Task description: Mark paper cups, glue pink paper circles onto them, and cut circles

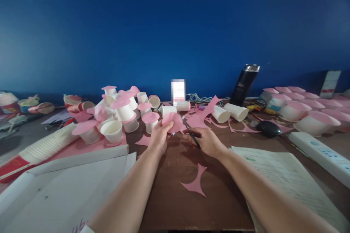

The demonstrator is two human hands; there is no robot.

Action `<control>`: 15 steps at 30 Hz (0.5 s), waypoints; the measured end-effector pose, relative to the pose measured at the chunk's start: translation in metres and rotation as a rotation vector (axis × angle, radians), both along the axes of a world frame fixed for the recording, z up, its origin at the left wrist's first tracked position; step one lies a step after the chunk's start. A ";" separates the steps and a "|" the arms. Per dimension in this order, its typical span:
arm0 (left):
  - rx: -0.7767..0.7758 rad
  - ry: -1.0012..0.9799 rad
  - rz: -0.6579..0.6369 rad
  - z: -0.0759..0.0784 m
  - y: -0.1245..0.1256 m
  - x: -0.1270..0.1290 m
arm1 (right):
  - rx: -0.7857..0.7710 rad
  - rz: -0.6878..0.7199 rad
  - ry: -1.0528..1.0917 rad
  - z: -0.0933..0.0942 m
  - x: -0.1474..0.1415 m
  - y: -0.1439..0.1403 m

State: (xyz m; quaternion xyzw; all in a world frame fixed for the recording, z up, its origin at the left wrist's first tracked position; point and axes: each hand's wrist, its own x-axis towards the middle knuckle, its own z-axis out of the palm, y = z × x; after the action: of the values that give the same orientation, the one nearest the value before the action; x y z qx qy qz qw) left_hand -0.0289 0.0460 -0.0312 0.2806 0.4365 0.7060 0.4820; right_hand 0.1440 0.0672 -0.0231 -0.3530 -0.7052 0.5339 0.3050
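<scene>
My left hand (pixel 160 137) pinches a roundish piece of pink paper (pixel 172 122) between thumb and fingers, held above the table. Close to its right edge, my right hand (pixel 205 141) is closed around dark scissors (pixel 194 139), whose blades point up toward the paper. A curved pink paper scrap (pixel 196 183) lies on the brown table (pixel 175 207) nearer to me. Behind my hands a larger pink offcut (pixel 201 118) stands partly upright. White paper cups, some topped with pink discs, such as this capped cup (pixel 150 122), crowd the left side.
A stack of nested cups (pixel 51 143) lies left, behind a white box lid (pixel 68 193). To the right are a written sheet (pixel 284 178), a power strip (pixel 322 153), a black mouse (pixel 268 128) and several pink-topped cups (pixel 315 122). A dark flask (pixel 244 85) leans by the blue wall.
</scene>
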 end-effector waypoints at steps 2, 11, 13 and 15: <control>0.002 0.002 0.002 0.000 0.000 0.000 | 0.008 -0.007 -0.003 0.001 0.000 0.000; -0.037 0.006 0.014 0.000 0.000 0.001 | -0.027 -0.024 0.004 0.000 -0.001 0.000; -0.042 0.001 0.012 -0.001 0.000 0.001 | -0.013 -0.024 -0.001 0.001 -0.001 0.000; -0.035 -0.005 0.007 -0.001 0.000 0.001 | 0.008 -0.029 -0.003 0.003 -0.001 0.000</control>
State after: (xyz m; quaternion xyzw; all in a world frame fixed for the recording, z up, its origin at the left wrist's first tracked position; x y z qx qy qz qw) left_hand -0.0282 0.0465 -0.0324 0.2687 0.4486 0.7007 0.4854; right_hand 0.1433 0.0668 -0.0205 -0.3628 -0.7025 0.5262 0.3132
